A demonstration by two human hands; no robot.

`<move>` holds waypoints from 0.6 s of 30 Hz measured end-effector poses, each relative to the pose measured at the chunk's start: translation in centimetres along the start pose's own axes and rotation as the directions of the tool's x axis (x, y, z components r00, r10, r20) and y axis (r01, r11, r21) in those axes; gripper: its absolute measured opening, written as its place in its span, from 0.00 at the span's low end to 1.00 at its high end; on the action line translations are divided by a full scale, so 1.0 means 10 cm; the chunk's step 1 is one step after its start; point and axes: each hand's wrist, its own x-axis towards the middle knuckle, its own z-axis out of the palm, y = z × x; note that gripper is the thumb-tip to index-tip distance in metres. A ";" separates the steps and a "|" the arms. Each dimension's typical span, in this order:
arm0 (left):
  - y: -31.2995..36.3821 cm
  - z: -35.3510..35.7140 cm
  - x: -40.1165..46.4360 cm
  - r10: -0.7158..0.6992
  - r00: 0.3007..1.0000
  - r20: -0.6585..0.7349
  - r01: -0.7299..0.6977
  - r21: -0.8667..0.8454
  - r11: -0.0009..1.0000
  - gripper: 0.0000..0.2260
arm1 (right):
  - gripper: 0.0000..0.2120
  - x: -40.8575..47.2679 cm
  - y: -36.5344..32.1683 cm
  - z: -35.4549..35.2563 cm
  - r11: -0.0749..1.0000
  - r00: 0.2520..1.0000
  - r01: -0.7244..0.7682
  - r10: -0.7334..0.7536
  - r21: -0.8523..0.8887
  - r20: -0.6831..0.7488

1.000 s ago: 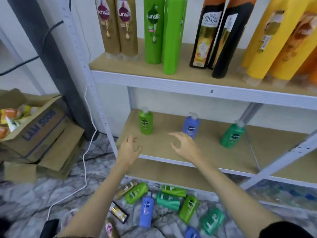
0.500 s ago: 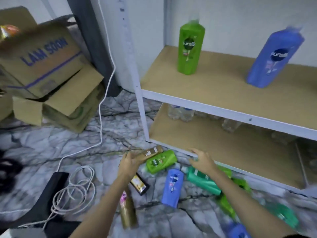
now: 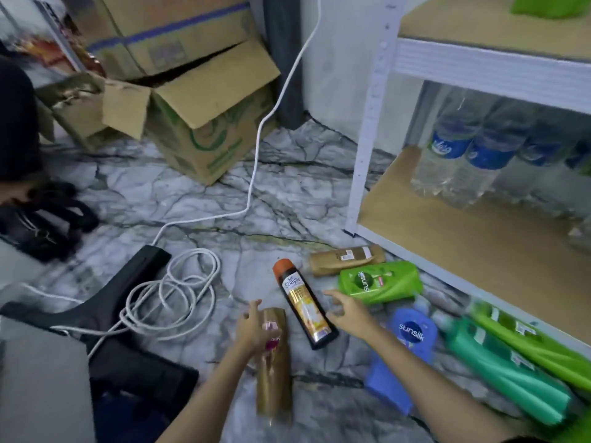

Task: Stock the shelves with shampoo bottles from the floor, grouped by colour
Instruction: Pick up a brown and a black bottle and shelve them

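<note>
I read "sunsilk" on three bottles lying on the marble floor (image 3: 198,199): the light green bottle (image 3: 380,281), the blue bottle (image 3: 412,330) and, partly hidden under my left hand (image 3: 252,330), the gold bottle (image 3: 275,362). The black bottle (image 3: 303,306) with the orange cap read "Shayla" in white on its label. A second gold bottle (image 3: 347,259) lay with its back label up, the print too small to read. I counted seven shampoo bottles on the floor: two gold, one black, one blue, one light green by the gold one, then a teal bottle (image 3: 505,375) and another green bottle (image 3: 531,343) side by side along the shelf's foot. On the bottom shelf (image 3: 463,244) stood at least three clear water bottles (image 3: 479,155) with blue labels, wording blurred. Two cardboard boxes (image 3: 204,123) sat stacked by the wall beside a white cable (image 3: 256,155) coiled on the floor. My left hand rested on the upper end of the near gold bottle, fingers extended over it, not clearly gripping. My right hand (image 3: 348,311) hovered with fingers spread and lightly curled, just beside the black bottle's lower end, holding nothing.
</note>
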 end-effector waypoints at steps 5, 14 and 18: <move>-0.19 0.19 0.06 -0.032 0.995 0.092 0.030 0.023 0.999 0.54 | 0.25 0.10 -0.05 0.15 1.000 0.999 0.015 -0.014 -0.013 0.046; -0.16 0.04 -0.08 0.053 0.996 -0.065 -0.062 -0.153 0.986 0.53 | 0.32 0.26 -0.03 0.21 0.997 0.994 -0.071 0.067 0.042 0.084; -0.04 -0.29 -0.12 0.152 0.962 -0.226 -0.208 -0.251 0.945 0.45 | 0.34 0.37 -0.12 0.32 0.992 0.992 -0.118 0.115 0.048 0.048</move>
